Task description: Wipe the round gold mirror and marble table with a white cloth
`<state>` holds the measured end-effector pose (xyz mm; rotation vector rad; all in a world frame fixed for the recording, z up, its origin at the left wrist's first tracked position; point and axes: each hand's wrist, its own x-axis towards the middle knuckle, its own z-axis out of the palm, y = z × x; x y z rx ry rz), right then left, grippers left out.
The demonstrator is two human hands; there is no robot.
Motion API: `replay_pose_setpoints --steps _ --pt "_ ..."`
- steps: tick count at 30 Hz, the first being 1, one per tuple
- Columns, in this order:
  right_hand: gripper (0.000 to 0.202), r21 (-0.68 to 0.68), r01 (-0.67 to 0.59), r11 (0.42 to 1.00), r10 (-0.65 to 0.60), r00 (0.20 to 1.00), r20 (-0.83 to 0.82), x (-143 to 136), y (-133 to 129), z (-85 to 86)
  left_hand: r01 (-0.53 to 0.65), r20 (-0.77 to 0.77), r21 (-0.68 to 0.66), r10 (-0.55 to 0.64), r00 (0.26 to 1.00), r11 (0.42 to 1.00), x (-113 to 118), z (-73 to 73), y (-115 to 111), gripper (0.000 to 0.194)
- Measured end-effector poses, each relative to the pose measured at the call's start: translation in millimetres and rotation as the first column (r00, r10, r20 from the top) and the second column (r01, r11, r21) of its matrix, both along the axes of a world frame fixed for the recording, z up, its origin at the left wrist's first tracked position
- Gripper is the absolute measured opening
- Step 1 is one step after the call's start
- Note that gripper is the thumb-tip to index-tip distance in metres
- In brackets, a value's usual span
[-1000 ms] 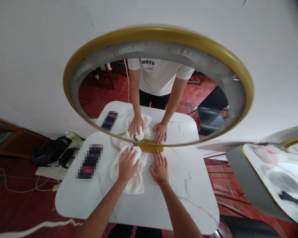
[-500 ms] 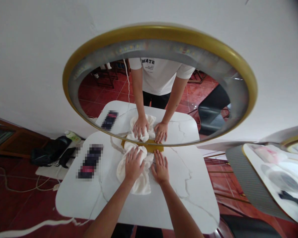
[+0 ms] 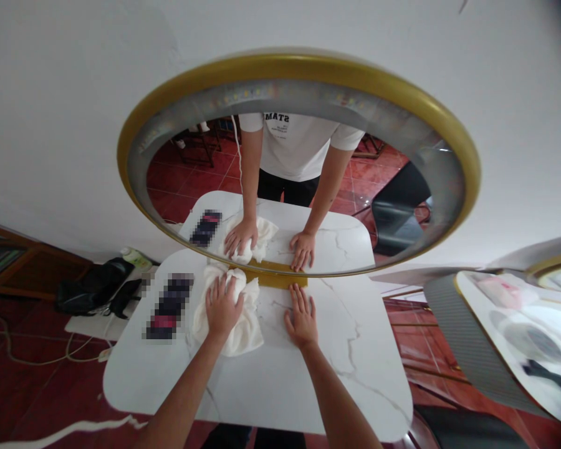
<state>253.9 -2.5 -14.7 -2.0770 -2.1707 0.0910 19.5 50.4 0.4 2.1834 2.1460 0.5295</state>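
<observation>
A white cloth lies rumpled on the left-middle of the white marbled table. My left hand presses down on its bunched far part and holds it, with the fingers spread over the folds. What lies under the palm is hidden. My right hand rests flat and open on the table to the right of the cloth. Its fingertips touch the front edge of the gold base of a large oval mirror. Both hands and the cloth show again in the mirror.
A blurred-out dark object lies on the table's left part. On the floor at left are a black bag and cables. A second white table stands at right, above a black chair.
My left hand has slid left across the table, taking the cloth with it. Marbled tabletop now shows between the cloth and my right hand, which has stayed in place.
</observation>
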Motion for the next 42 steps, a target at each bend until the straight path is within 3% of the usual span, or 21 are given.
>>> replay_pose_setpoints --steps 5,14,19,26,35,42 --pt "0.071 0.007 -0.001 1.000 0.001 1.000 0.008 -1 0 1.1 0.006 0.005 0.009 -0.006 1.000 1.000 7 -2.8 -3 0.051" --pt "0.072 0.016 -0.002 1.000 0.002 1.000 0.022 -1 0 -1.4 0.217 0.011 -0.014 -0.217 0.976 0.976 55 2.3 -21 0.050" --pt "0.074 0.038 0.008 0.999 -0.009 1.000 0.016 -3 -1 -4.7 0.269 0.050 0.004 -0.269 0.962 0.963 72 6.3 -26 0.051" --pt "0.073 0.038 -0.005 0.999 0.005 1.000 0.010 -1 -1 -2.3 0.268 0.033 0.000 -0.268 0.963 0.963 56 7.1 -25 0.051" --pt "0.071 0.025 0.007 1.000 -0.007 1.000 0.007 -2 -1 0.0 0.062 -0.024 0.008 -0.062 0.998 0.998 11 -4.1 -13 0.053" --pt "0.070 0.019 0.008 1.000 -0.008 1.000 0.007 -2 -1 0.4 0.029 -0.021 0.001 -0.029 0.999 1.000 15 -5.3 -15 0.052"
